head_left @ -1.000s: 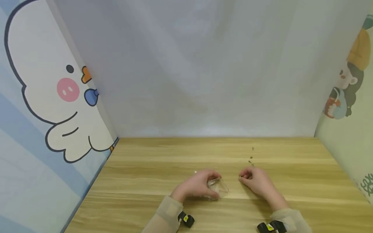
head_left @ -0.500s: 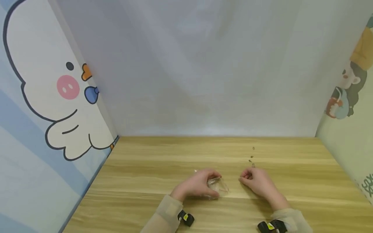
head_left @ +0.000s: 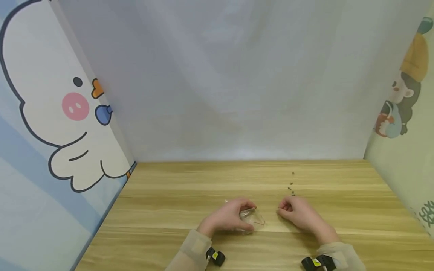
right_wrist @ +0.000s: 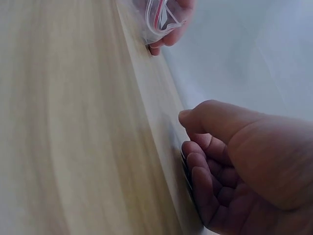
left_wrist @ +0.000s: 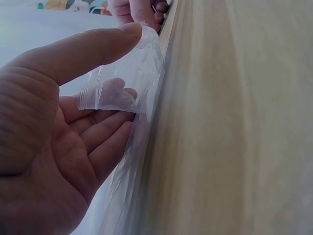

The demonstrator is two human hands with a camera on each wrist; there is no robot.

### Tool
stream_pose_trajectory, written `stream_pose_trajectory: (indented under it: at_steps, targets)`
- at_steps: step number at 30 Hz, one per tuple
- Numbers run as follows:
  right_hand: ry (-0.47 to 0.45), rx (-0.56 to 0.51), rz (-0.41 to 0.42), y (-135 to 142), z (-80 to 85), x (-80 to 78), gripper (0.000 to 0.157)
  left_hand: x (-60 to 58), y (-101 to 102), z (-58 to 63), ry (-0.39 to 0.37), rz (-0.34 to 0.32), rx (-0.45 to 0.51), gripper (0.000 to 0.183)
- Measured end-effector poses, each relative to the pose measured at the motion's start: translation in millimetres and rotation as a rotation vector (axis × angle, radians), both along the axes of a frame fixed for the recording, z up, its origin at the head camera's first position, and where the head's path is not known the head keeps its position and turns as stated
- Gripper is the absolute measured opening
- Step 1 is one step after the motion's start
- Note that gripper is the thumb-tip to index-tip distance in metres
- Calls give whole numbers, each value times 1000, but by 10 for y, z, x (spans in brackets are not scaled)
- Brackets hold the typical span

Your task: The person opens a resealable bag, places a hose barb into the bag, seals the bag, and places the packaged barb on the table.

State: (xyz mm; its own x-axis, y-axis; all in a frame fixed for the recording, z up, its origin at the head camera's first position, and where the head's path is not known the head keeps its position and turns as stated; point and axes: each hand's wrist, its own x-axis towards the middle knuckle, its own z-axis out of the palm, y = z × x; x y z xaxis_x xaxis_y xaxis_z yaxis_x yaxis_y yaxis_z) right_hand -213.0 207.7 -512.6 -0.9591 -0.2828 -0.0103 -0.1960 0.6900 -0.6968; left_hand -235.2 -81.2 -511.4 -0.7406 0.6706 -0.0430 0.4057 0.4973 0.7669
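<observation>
A clear zip-lock bag [head_left: 250, 217] with a red line along its mouth lies in my left hand [head_left: 231, 216]. The left wrist view has the thumb on one side of the bag [left_wrist: 146, 63] and the fingers behind it. To the right, my right hand [head_left: 300, 212] is low at the table, thumb and index finger brought together in a pinch and the other fingers curled under. Those fingertips hide what is between them; a tiny shiny piece showed there a second ago. Several tiny dark metal pieces [head_left: 291, 183] lie in a loose row just beyond this hand.
The wood-grain table [head_left: 176, 188] ends at a pale grey curtain [head_left: 230, 94] at the back. Printed cartoon panels stand at both sides, a white bird [head_left: 44, 75] on the left. A black camera [head_left: 215, 256] is strapped to each wrist.
Both hands keep nearly the same place and pose. The tiny glint at the right fingertips no longer shows. The whole head view has shifted slightly.
</observation>
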Motion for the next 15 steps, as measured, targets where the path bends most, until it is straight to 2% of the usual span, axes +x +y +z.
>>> stream_pose_trajectory:
  at_steps: [9, 15]
  targets:
    - [-2, 47, 28, -39, 35, 22, 15, 26, -4, 1, 12, -4, -8, 66]
    - [17, 6, 66, -72, 57, 28, 10, 13, -27, -4, 27, -12, -9, 65]
